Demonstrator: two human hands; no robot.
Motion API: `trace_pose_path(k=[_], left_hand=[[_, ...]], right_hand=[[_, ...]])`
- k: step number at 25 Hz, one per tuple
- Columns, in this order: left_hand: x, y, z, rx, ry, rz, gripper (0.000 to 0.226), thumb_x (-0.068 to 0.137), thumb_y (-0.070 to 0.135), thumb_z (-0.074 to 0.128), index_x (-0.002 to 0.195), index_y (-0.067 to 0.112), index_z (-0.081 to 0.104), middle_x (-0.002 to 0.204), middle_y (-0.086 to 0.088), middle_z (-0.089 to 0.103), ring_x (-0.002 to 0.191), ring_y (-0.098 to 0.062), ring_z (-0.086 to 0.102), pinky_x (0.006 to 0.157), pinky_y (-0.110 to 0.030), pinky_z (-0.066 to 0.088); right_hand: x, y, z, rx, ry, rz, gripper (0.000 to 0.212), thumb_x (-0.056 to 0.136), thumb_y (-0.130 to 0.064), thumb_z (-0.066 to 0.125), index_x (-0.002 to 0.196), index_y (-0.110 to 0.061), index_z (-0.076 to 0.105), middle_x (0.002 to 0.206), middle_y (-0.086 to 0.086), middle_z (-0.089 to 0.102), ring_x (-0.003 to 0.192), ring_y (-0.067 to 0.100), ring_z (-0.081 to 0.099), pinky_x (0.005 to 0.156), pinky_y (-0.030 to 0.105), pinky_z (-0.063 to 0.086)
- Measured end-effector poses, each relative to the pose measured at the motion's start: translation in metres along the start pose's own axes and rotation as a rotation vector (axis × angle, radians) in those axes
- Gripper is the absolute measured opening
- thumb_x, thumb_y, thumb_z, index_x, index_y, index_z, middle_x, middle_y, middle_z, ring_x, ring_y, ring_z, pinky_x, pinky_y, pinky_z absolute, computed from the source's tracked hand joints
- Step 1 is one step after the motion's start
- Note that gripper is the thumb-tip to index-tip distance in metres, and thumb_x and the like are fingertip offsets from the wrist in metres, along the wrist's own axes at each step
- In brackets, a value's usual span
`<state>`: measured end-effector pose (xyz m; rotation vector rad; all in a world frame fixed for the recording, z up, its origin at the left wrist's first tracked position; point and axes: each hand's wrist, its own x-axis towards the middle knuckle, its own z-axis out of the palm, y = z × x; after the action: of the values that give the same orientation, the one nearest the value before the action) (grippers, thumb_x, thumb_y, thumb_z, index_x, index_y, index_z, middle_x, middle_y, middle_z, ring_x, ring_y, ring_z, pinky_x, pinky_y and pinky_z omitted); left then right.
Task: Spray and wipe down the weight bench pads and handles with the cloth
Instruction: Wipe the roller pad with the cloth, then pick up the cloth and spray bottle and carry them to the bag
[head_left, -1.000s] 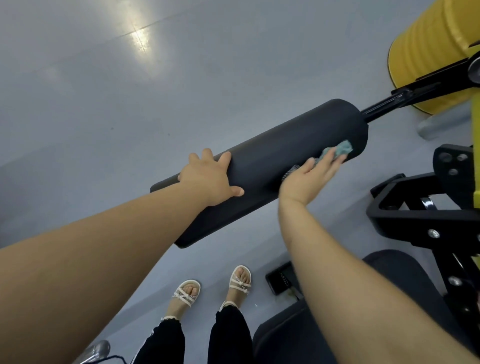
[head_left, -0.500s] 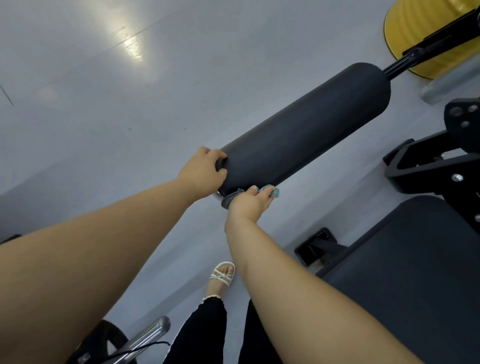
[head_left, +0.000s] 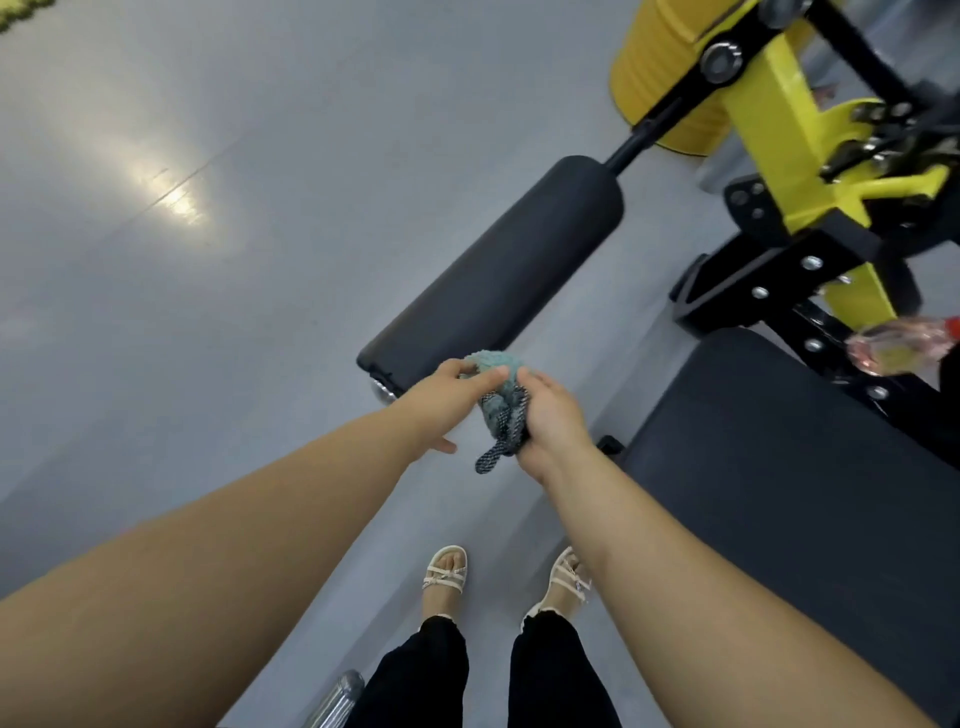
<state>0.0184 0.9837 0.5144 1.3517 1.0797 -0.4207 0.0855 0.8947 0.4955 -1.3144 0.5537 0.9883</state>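
left grip (head_left: 444, 397) + right grip (head_left: 553, 415) — clutching fluffy teal cloth (head_left: 493, 366) | smooth cylindrical pad (head_left: 498, 280) just beside

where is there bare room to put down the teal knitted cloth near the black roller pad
The flat black bench pad is bare between the right forearm and the yellow-and-black bolted frame, which is crowded; a clear plastic bottle shows by its far edge. The grey floor left of the black cylindrical roller pad is also bare.

My bare arms run up from the lower corners and meet at mid-frame. My left hand (head_left: 441, 397) pinches the top of the cloth (head_left: 496, 364) between thumb and fingers; my right hand (head_left: 553, 418) curls round its lower part.
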Motion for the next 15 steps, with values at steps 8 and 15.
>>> trace_pose_path(k=[8, 15], left_hand=[[-0.015, 0.061, 0.171, -0.117, -0.324, 0.002, 0.038, 0.087, 0.031, 0.065, 0.117, 0.014, 0.05, 0.105, -0.008, 0.064, 0.093, -0.025, 0.064, 0.077, -0.041, 0.056], [0.015, 0.108, 0.322, -0.045, -0.192, 0.158, 0.019, 0.089, 0.013, 0.061, 0.105, 0.011, 0.053, 0.104, -0.013, 0.065, 0.091, -0.027, 0.065, 0.085, -0.042, 0.055]], right_hand=[[-0.03, -0.058, -0.151, 0.124, 0.173, -0.091, 0.022, 0.096, -0.024, 0.051, 0.111, -0.012, 0.062, 0.107, 0.014, 0.069, 0.097, 0.03, 0.066, 0.088, 0.049, 0.052], [0.006, -0.14, -0.326, -0.193, 0.404, -0.229, 0.024, 0.095, -0.026, 0.052, 0.117, -0.015, 0.052, 0.107, 0.0, 0.055, 0.088, 0.014, 0.055, 0.078, 0.031, 0.05]])
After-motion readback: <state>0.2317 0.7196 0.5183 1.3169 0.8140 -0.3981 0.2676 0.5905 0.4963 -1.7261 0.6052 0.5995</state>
